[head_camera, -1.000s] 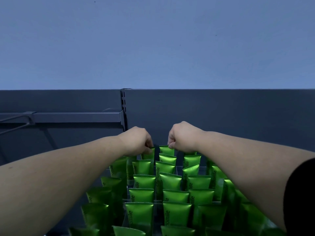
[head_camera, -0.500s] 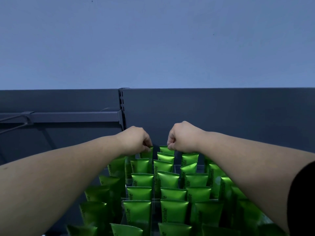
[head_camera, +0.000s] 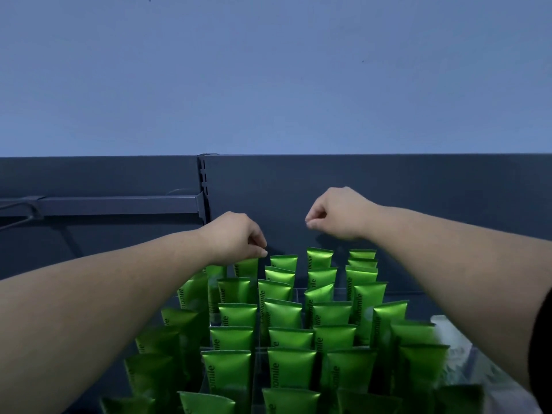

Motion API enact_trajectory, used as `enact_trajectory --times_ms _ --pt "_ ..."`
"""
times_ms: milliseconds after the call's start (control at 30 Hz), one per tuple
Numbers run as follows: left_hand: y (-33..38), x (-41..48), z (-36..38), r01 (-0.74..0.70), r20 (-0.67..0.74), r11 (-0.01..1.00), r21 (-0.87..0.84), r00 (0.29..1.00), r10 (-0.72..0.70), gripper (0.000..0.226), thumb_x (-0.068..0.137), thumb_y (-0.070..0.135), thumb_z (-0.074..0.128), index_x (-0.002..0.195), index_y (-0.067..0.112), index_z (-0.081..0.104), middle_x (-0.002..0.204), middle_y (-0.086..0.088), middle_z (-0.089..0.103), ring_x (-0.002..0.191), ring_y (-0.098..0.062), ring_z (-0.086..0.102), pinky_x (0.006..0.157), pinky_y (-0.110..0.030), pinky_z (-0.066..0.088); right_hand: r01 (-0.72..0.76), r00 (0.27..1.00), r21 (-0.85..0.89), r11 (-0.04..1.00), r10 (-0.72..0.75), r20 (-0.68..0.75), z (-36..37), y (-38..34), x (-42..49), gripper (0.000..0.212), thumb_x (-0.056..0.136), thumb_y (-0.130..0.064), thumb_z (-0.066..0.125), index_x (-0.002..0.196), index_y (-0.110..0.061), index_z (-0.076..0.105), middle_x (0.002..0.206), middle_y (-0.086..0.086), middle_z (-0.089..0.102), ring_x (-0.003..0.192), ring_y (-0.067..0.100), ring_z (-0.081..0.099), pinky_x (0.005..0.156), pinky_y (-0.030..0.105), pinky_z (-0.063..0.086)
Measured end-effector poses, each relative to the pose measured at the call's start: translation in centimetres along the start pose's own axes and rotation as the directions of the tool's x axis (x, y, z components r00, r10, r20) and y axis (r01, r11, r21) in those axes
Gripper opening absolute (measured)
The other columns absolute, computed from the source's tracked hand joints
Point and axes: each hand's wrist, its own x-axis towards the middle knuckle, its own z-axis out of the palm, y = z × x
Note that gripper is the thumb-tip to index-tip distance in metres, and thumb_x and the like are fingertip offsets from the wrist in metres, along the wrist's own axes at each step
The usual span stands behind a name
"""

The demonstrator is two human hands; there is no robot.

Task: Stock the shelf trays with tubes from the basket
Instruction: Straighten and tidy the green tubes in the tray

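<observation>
Our left hand (head_camera: 236,237) curls at the top edge of a far tube (head_camera: 246,267); we cannot tell if it pinches. The green tubes (head_camera: 289,369) stand packed in the clear tray (head_camera: 475,363). Our right hand (head_camera: 337,213) hovers curled, empty. We should seat each tube upright, rows even. Sides read "Chamomile".

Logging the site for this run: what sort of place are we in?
Probably a shop's retail shelving: rows of identical green tubes stand upright in clear divided trays, backed by a dark panel with a slotted upright for shelf brackets.
</observation>
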Motion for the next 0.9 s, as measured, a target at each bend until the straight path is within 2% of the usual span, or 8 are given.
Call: enact_trajectory --times_ms 200,267,333,433,533,633,767,900 --pt "1.9 1.0 0.2 -0.026 0.036 0.999 -0.024 0.999 0.027 0.019 0.086 0.035 0.067 0.104 0.028 0.073 0.096 0.014 0.071 0.086 -0.001 0.06 0.081 -0.018 0.047 -0.049 0.981 -0.039 0.998 0.055 0.184 1.8 2.1 -0.6 0.034 0.085 -0.035 0.07 0.11 -0.011 0.07 0.11 0.002 0.071 0.107 0.019 0.062 0.094 0.032 0.049" --pt "2.2 1.4 0.6 -0.04 0.067 0.999 -0.008 0.997 0.04 0.019 0.085 0.033 0.069 0.103 0.028 0.073 0.091 0.014 0.07 0.081 0.0 0.058 0.077 -0.015 0.045 -0.025 0.974 -0.035 0.999 0.032 0.222 2.4 2.0 -0.5 0.033 0.086 -0.03 0.07 0.113 -0.012 0.069 0.11 0.001 0.07 0.106 0.019 0.062 0.092 0.028 0.049" --pt "2.4 1.7 0.9 -0.044 0.088 0.999 0.006 0.995 0.043 0.022 0.084 0.032 0.07 0.105 0.027 0.072 0.095 0.012 0.071 0.082 -0.001 0.059 0.079 -0.016 0.046 0.011 0.968 -0.064 0.998 0.005 0.251 2.9 2.0 -0.3 0.032 0.088 -0.026 0.068 0.119 -0.017 0.066 0.104 -0.003 0.069 0.101 0.016 0.061 0.083 0.021 0.045" --pt "2.6 2.0 1.2 -0.045 0.103 0.999 0.027 0.994 0.042 0.025 0.085 0.028 0.07 0.11 0.025 0.071 0.102 0.009 0.071 0.088 -0.004 0.061 0.085 -0.019 0.048 0.063 0.966 -0.082 0.995 -0.04 0.255 3.4 2.1 -0.1 0.034 0.09 -0.024 0.066 0.124 -0.02 0.063 0.093 -0.007 0.057 0.089 0.012 0.051 0.075 0.02 0.037" --pt "2.6 2.0 1.3 -0.041 0.1 0.998 0.04 0.994 0.037 0.025 0.086 0.025 0.068 0.111 0.025 0.07 0.101 0.009 0.071 0.087 -0.004 0.062 0.084 -0.019 0.048 0.09 0.966 -0.068 0.994 -0.07 0.249 3.5 2.2 -0.1 0.035 0.09 -0.023 0.066 0.125 -0.021 0.063 0.103 -0.004 0.063 0.088 0.008 0.046 0.075 0.018 0.035" --pt "2.7 2.0 1.4 -0.034 0.091 0.999 0.029 0.995 0.031 0.023 0.087 0.023 0.067 0.109 0.025 0.071 0.095 0.01 0.071 0.077 0.0 0.058 0.08 -0.016 0.047 0.114 0.96 -0.041 0.993 -0.099 0.261 3.3 2.1 -0.3 0.033 0.089 -0.022 0.067 0.122 -0.023 0.066 0.108 -0.006 0.065 0.09 0.008 0.051 0.08 0.02 0.041" --pt "2.7 2.0 1.4 -0.038 0.091 0.999 0.022 0.995 0.036 0.021 0.087 0.023 0.067 0.108 0.025 0.072 0.092 0.012 0.071 0.063 0.011 0.052 0.076 -0.013 0.045 0.115 0.957 -0.027 0.993 -0.103 0.272 3.2 2.2 -0.5 0.033 0.089 -0.021 0.068 0.122 -0.024 0.065 0.116 -0.006 0.065 0.105 0.013 0.059 0.088 0.023 0.045" --pt "2.8 1.9 1.3 -0.041 0.089 0.999 0.036 0.995 0.038 0.022 0.087 0.022 0.067 0.108 0.025 0.072 0.097 0.01 0.072 0.069 0.005 0.056 0.067 -0.005 0.041 0.12 0.953 -0.036 0.992 -0.105 0.285 3.1 2.4 -0.6 0.033 0.089 -0.021 0.068 0.121 -0.024 0.066 0.117 -0.006 0.066 0.106 0.014 0.06 0.087 0.023 0.046"
